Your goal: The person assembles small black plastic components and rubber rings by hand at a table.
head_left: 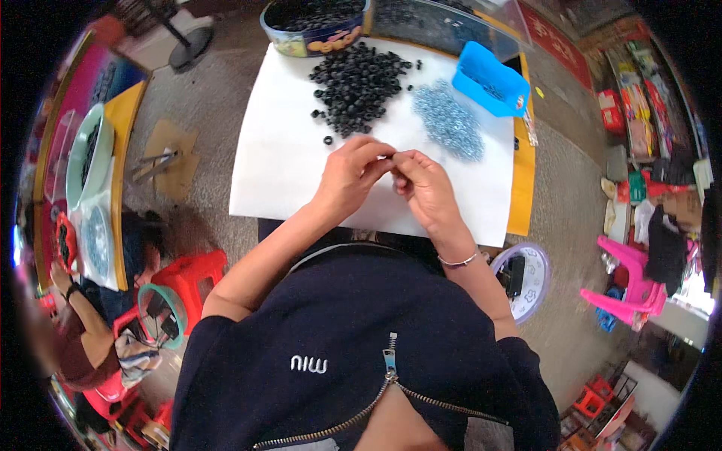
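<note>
My left hand [350, 174] and my right hand [429, 192] meet over the near half of a white-covered table [282, 184]. Thumb and fingers of both are pinched together at one spot, where something small and dark barely shows between the fingertips; its kind is hidden. Just beyond my left hand spreads a heap of small black round parts [357, 86], some with a hole in the middle. A single black ring [328, 140] lies apart, close to my left knuckles. Beyond my right hand is a pile of small shiny silvery-blue pieces [449, 120].
A blue plastic bin [481, 64] with more shiny pieces stands at the far right, a tub [312, 37] of black parts at the far left. Behind them is a clear box [444, 30]. A co-worker's hand [62, 276] is at another table on the left. A pink stool [628, 278] stands right.
</note>
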`<state>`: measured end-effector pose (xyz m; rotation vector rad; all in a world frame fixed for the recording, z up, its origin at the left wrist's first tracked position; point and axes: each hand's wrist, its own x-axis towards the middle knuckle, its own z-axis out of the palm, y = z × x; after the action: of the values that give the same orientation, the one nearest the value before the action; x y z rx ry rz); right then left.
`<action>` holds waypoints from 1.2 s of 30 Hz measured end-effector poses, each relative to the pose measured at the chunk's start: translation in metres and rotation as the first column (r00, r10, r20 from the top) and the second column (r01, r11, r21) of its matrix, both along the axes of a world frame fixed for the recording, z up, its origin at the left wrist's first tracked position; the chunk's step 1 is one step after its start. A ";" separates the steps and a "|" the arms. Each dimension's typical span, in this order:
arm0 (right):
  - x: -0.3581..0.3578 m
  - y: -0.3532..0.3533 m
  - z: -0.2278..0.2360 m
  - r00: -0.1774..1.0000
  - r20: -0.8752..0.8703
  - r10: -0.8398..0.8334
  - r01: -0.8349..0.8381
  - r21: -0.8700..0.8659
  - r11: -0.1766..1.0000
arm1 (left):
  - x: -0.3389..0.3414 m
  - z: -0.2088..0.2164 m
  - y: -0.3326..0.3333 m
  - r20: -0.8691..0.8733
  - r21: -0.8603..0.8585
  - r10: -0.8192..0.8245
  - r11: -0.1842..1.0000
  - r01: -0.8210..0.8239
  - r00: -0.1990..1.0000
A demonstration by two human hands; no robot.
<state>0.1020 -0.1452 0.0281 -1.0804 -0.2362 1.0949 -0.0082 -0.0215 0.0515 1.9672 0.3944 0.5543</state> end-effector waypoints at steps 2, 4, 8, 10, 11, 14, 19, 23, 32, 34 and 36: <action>-0.006 -0.004 0.002 1.000 -0.009 -0.011 0.011 -0.043 0.999 | -0.005 -0.006 -0.006 -0.021 -0.051 -0.017 0.999 0.016 1.000; -0.012 -0.008 0.005 1.000 -0.009 -0.023 0.023 -0.075 0.997 | -0.008 -0.009 -0.009 -0.067 -0.086 -0.004 0.996 -0.002 0.998; -0.002 -0.027 0.007 0.815 0.578 -0.052 0.227 -0.235 0.945 | -0.010 -0.023 -0.006 -0.059 -0.227 0.055 0.972 -0.067 0.997; 0.018 -0.040 -0.002 0.648 0.760 -0.048 0.348 -0.239 0.907 | -0.011 -0.023 -0.004 -0.047 -0.243 0.047 0.968 -0.057 0.998; 0.028 -0.045 -0.005 0.436 0.900 -0.026 0.452 -0.194 0.871 | -0.010 -0.018 -0.004 -0.095 -0.350 0.034 0.934 -0.066 0.995; 0.039 -0.045 -0.011 0.172 0.983 0.070 0.566 -0.157 0.809 | -0.009 -0.013 -0.003 -0.148 -0.499 -0.007 0.864 -0.068 0.989; 0.035 -0.037 -0.022 0.052 0.984 0.170 0.596 -0.167 0.786 | -0.012 -0.014 -0.002 -0.152 -0.603 -0.028 0.795 -0.070 0.988; 0.033 -0.034 -0.023 0.129 0.987 0.099 0.592 -0.157 0.790 | -0.013 -0.013 0.001 -0.168 -0.670 -0.034 0.737 -0.089 0.985; 0.030 -0.037 -0.022 0.064 0.991 0.120 0.576 -0.135 0.806 | -0.011 -0.022 0.004 -0.113 -0.861 -0.067 0.505 -0.064 0.991; 0.031 -0.038 -0.023 0.064 0.990 0.125 0.566 -0.139 0.812 | -0.011 -0.021 0.004 -0.106 -0.866 -0.076 0.497 -0.054 0.991; 0.032 -0.039 -0.022 0.084 0.993 0.081 0.542 -0.114 0.833 | -0.009 -0.016 0.003 -0.131 -0.872 -0.074 0.484 -0.079 0.989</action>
<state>0.1337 -0.1839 0.0056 -2.1588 -0.8731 -0.1730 -0.0175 -0.0186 0.0351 0.9735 0.6275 0.1133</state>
